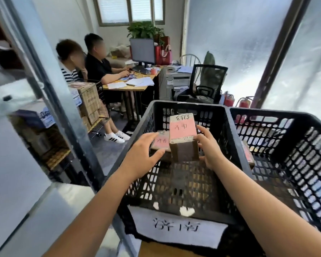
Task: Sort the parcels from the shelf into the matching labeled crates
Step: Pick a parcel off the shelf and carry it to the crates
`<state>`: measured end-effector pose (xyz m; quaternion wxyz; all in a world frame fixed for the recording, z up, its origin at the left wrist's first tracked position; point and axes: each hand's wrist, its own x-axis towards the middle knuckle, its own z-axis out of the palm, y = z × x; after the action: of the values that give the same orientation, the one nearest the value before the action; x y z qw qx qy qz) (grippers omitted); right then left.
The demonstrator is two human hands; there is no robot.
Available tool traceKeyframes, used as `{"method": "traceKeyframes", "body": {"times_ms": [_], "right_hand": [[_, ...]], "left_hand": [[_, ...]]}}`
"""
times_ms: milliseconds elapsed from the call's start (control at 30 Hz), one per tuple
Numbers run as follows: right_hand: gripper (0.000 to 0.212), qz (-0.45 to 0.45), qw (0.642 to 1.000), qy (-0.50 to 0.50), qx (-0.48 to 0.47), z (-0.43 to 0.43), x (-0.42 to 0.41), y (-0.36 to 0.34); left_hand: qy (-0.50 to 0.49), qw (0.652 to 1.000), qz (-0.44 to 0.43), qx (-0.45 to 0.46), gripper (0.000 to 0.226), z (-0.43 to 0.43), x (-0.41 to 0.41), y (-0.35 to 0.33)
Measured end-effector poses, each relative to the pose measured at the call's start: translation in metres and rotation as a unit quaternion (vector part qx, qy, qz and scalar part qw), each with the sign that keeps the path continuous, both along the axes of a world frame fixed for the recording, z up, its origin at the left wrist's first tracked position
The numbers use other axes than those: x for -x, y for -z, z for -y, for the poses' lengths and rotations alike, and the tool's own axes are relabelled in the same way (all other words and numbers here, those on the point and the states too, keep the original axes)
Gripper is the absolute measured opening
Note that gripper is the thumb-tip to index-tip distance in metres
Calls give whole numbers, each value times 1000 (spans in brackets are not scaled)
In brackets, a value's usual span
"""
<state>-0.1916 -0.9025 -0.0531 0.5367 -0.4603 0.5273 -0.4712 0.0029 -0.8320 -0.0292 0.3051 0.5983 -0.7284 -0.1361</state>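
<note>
A black crate [190, 106] with a white paper label [176, 227] on its near wall is seen in the middle. Inside the crate, toward its far wall, a tall brown parcel [183, 151] is stood on end. A pink sticker [183, 131] with writing is stuck on the parcel's upper face. A flat parcel [162, 142], also with a pink sticker, is laid just left of the tall one, still inside the crate.

The right hand [209, 147] is held inside the crate against the right side of the tall parcel. Its fingers [205, 131] are kept fairly straight and a little apart, and they are laid flat on that side. The left hand [143, 156] is reached over the crate's left wall. Its fingers [152, 137] are straight and close together, with the thumb spread out, and the near edge of the flat parcel is touched or almost touched; which one cannot be told.

A second black crate [285, 138] is set right beside the first, on its right. One more parcel [247, 154] is seen in it.

Beyond the crate's far wall, two people [93, 62] are seated at a surface [130, 86] with papers and a screen [142, 51]. A black chair [208, 82] and red fire extinguishers [229, 100] are seen there too.
</note>
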Motion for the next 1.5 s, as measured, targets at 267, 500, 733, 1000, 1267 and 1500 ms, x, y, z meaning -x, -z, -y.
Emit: {"method": "traceKeyframes", "body": {"times_ms": [267,500,733,1000,1267,1500], "right_hand": [[51,-20,998,46,-33,74,-5,39],[46,-15,994,87,-69,120,-14,85],[46,-38,992,94,-80,145,-18,127],[50,-82,990,60,-95,155,-19,153],[58,-174,980,-11,-91,158,-15,146],[71,-343,934,-34,-94,157,-18,143]], "left_hand": [[58,994,40,-81,54,69,2,11],[71,991,50,-102,55,108,9,13],[64,987,71,-126,59,129,1,21],[62,979,81,-177,60,133,1,32],[55,974,94,-197,62,132,1,33],[59,971,107,-208,64,126,1,34]]}}
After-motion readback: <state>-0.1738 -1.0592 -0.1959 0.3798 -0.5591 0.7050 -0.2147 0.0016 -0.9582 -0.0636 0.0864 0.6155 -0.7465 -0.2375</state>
